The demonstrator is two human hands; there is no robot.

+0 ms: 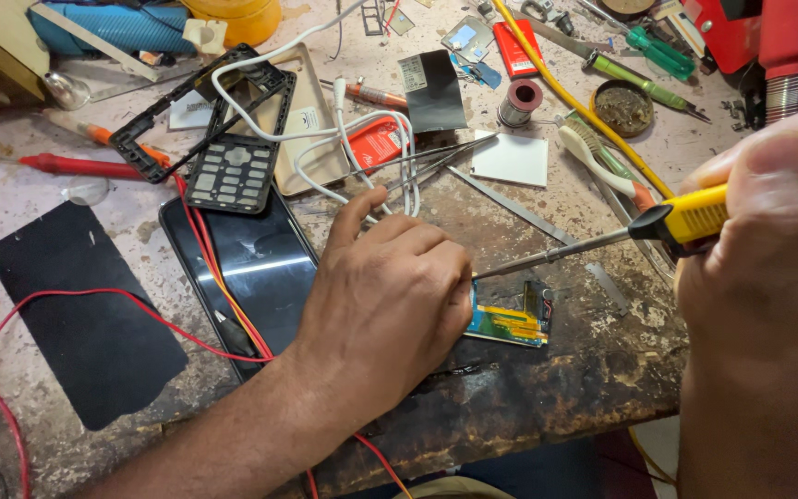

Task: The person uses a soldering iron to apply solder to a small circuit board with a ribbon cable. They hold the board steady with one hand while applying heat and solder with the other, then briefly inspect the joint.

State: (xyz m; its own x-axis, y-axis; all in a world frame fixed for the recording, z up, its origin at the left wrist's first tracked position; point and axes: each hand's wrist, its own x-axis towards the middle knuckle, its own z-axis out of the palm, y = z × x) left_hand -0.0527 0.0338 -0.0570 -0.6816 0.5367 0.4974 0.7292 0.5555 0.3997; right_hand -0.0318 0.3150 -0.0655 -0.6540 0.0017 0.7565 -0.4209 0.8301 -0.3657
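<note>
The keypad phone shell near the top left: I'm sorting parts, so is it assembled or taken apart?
Taken apart. The keypad frame lies empty beside a separate black bezel, with a white cable across them.

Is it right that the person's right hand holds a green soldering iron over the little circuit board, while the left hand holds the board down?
Not quite. The soldering iron in the right hand has a yellow handle, not a green one. The head view shows it. The rest stands: its tip reaches to the circuit board, and the left hand rests on the board's edge.
</note>
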